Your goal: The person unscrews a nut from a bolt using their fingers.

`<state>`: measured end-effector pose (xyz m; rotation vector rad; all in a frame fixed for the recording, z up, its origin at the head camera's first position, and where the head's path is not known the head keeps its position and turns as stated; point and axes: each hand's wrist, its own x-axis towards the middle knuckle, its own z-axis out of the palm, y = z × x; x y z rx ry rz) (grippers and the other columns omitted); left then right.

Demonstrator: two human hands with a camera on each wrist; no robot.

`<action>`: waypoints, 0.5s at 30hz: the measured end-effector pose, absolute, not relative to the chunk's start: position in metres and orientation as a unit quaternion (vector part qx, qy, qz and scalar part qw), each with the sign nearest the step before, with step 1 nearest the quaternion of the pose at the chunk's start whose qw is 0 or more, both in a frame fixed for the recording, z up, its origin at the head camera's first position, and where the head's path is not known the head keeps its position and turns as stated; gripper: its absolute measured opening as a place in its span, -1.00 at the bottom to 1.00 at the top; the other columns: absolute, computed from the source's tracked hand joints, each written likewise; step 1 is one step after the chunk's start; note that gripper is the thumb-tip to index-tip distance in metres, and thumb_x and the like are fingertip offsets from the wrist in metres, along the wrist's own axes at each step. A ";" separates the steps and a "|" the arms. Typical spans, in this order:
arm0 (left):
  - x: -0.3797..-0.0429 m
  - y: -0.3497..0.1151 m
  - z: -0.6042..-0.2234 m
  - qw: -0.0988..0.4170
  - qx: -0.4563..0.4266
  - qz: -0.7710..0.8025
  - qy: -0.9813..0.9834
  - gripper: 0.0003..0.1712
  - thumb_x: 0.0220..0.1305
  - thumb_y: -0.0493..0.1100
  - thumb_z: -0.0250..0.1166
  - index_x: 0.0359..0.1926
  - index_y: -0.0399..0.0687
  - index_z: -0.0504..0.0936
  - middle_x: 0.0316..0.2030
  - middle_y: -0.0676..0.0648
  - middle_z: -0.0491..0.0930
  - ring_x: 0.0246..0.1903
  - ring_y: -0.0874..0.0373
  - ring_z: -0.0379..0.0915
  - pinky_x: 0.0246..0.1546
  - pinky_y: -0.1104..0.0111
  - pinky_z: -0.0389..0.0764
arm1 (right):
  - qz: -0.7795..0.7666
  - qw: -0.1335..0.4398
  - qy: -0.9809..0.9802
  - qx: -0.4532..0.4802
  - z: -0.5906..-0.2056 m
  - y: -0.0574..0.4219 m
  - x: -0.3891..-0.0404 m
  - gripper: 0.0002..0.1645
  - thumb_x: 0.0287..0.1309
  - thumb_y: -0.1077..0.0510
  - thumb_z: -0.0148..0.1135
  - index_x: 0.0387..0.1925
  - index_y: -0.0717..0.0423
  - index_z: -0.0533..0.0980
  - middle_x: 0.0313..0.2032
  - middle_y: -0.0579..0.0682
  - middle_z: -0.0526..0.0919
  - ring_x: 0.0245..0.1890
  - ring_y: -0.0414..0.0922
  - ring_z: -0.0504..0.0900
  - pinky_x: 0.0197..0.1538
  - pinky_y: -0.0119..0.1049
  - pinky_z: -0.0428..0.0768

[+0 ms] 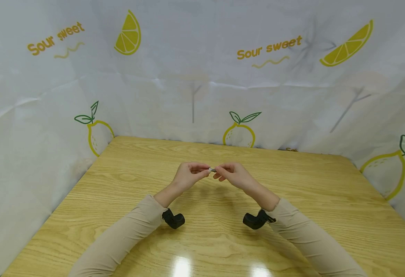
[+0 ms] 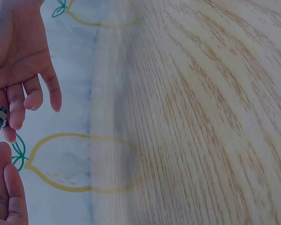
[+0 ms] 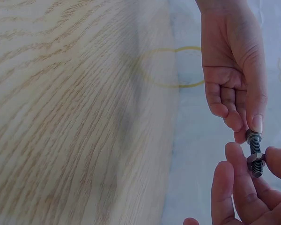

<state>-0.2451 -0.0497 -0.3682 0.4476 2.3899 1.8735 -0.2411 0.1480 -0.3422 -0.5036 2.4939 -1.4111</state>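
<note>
A steel bolt (image 3: 255, 146) hangs in midair over the table, nearly level, its head toward my left and a nut (image 3: 256, 159) threaded well along its shank, with a short stub of thread poking out beyond. My left hand (image 1: 188, 176) pinches the bolt at its head between thumb and fingers. My right hand (image 1: 235, 176) grips the nut, thumb against one side and fingertips on the other, one finger set apart from the rest. Beige sleeves (image 1: 119, 234) cover both my forearms, and a black mount (image 1: 174, 219) juts inward from each wrist. Below spreads the wood-grain table (image 1: 206, 238), glare on its near part; beyond it hangs a white cloth (image 1: 168, 61) printed with lemons and "Sour sweet."
</note>
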 end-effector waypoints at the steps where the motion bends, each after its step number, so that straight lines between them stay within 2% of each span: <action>1: -0.245 -0.050 -0.368 0.037 0.145 0.610 0.778 -0.73 0.22 -0.14 0.28 -0.09 -0.15 0.67 -0.16 -0.17 0.69 -0.22 0.10 0.63 -0.15 0.29 0.63 | -0.481 0.118 0.851 -0.172 -0.342 0.148 -0.241 -0.54 0.36 0.01 0.00 0.06 0.30 0.47 -0.07 0.25 0.64 -0.05 0.17 0.57 0.12 0.12 0.47; 5: -0.245 -0.049 -0.368 0.042 0.144 0.616 0.774 -0.73 0.22 -0.16 0.28 -0.10 -0.18 0.67 -0.17 -0.19 0.69 -0.20 0.02 0.63 -0.12 0.24 0.63 | -0.481 0.107 0.853 -0.172 -0.342 0.149 -0.240 -0.61 0.28 0.10 0.12 0.05 0.26 0.47 -0.01 0.23 0.59 -0.03 0.09 0.58 0.08 0.01 0.53; 8: -0.245 -0.049 -0.369 0.043 0.145 0.616 0.773 -0.72 0.21 -0.15 0.29 -0.09 -0.19 0.67 -0.16 -0.21 0.68 -0.17 -0.03 0.62 -0.11 0.21 0.63 | -0.484 0.103 0.851 -0.177 -0.342 0.149 -0.240 -0.54 0.23 0.10 0.18 0.10 0.24 0.43 0.05 0.22 0.54 0.01 0.08 0.56 0.05 -0.05 0.56; 11: -0.245 -0.049 -0.368 0.045 0.145 0.615 0.774 -0.70 0.22 -0.13 0.29 -0.08 -0.18 0.66 -0.14 -0.21 0.67 -0.15 -0.04 0.61 -0.11 0.23 0.63 | -0.485 0.115 0.849 -0.177 -0.341 0.148 -0.240 -0.51 0.28 0.04 0.12 0.13 0.25 0.42 0.04 0.23 0.57 0.02 0.14 0.56 0.11 0.03 0.52; 15: -0.245 -0.049 -0.367 0.047 0.144 0.614 0.774 -0.70 0.22 -0.12 0.28 -0.07 -0.16 0.66 -0.15 -0.20 0.68 -0.14 -0.06 0.61 -0.12 0.27 0.63 | -0.477 0.126 0.853 -0.170 -0.341 0.148 -0.240 -0.52 0.35 0.00 0.01 0.09 0.29 0.47 -0.07 0.24 0.65 -0.04 0.17 0.58 0.16 0.15 0.43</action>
